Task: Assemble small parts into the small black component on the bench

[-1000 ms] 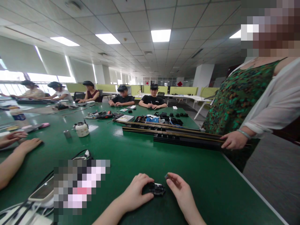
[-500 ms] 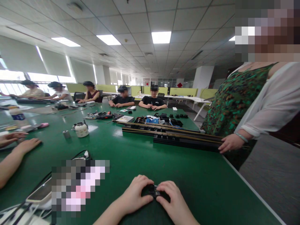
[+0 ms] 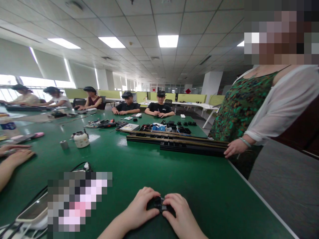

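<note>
Low in the head view, a small black part (image 3: 160,203) sits between my two hands, just above or on the green table (image 3: 134,176). My left hand (image 3: 143,207) grips its left side, the thumb below and the fingers above. From the right, my right hand (image 3: 178,209) holds the same part between thumb and fingertips. The fingers hide much of the part, so its shape is hard to make out.
Long black rails (image 3: 191,147) lie across the table ahead, with a person's hand (image 3: 236,147) at their right end. A white jar (image 3: 81,139), a grey cylinder (image 3: 64,144) and a pale-edged phone (image 3: 33,209) are on the left. Another person's hands (image 3: 18,156) rest at far left.
The view has shifted slightly, so most things appear a little further left. Both my hands keep their hold on the black part.
</note>
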`<state>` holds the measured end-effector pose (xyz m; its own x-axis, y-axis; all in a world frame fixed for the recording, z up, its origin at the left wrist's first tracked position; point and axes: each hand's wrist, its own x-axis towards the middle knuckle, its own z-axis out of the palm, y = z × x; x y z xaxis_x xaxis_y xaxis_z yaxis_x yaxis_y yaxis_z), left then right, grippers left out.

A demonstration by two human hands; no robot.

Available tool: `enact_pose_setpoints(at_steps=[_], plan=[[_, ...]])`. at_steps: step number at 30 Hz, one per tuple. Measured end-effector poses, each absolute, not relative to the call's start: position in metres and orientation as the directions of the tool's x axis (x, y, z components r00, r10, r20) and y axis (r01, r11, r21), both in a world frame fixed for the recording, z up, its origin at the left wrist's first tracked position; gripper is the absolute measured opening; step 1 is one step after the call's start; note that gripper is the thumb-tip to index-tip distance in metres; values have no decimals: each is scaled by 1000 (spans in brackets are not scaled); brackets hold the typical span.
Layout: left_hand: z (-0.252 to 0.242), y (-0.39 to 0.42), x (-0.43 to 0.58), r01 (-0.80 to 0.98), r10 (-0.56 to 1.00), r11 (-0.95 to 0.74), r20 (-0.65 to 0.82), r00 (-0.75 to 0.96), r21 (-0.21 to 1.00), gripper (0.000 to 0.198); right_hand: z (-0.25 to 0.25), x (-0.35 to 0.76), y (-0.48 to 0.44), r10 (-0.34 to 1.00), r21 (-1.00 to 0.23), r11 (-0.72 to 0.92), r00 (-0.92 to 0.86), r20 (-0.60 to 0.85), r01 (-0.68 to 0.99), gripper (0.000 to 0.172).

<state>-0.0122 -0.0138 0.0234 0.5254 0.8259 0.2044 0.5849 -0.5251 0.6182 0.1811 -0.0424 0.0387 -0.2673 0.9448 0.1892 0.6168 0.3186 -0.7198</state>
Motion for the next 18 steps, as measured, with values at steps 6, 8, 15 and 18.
enact_pose_setpoints(at_steps=[6, 8, 15, 18], plan=[[28, -18, -10, 589, 828, -527, 213, 519, 613, 38, 35, 185, -44, 949, -718, 299, -274, 156, 629, 27], [28, -18, -9, 583, 824, -534, 222, 521, 613, 39, 34, 187, -44, 955, -723, 280, -261, 141, 632, 32], [20, -16, -12, 567, 834, -519, 234, 500, 639, 39, 33, 190, -43, 963, -741, 255, -229, 139, 622, 34], [19, -15, -12, 560, 846, -497, 226, 482, 664, 39, 31, 190, -42, 967, -755, 244, -216, 138, 609, 33]])
